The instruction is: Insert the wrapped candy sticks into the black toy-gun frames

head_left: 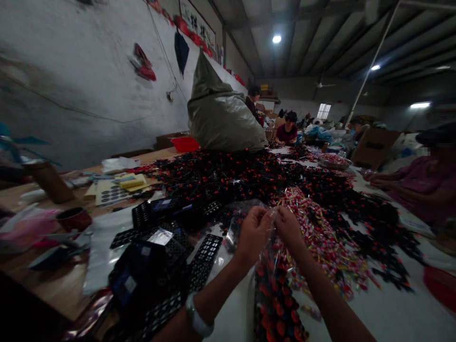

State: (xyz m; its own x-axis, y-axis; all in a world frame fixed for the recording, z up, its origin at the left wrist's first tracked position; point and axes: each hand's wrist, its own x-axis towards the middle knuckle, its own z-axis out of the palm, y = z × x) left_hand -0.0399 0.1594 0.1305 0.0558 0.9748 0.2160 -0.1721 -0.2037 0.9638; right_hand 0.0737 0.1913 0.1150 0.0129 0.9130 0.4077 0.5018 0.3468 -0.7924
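Clear plastic bag (265,257) over the table (409,316), its edge pinched in the grip of left hand (254,232) and right hand (288,227), forearms (223,283) converging forward, orange-and-black pieces (280,308) below, inside or beneath unclear, bowl (334,166) of pinkish pieces (333,158) farther back

Free tabletop (384,313) right of the clear plastic (265,266), obstructive black trays (204,261) left

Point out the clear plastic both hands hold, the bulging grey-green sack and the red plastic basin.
Clear plastic (268,251), head view: its crumpled middle.
Bulging grey-green sack (228,116), head view: its middle.
Red plastic basin (184,144), head view: its outer wall.
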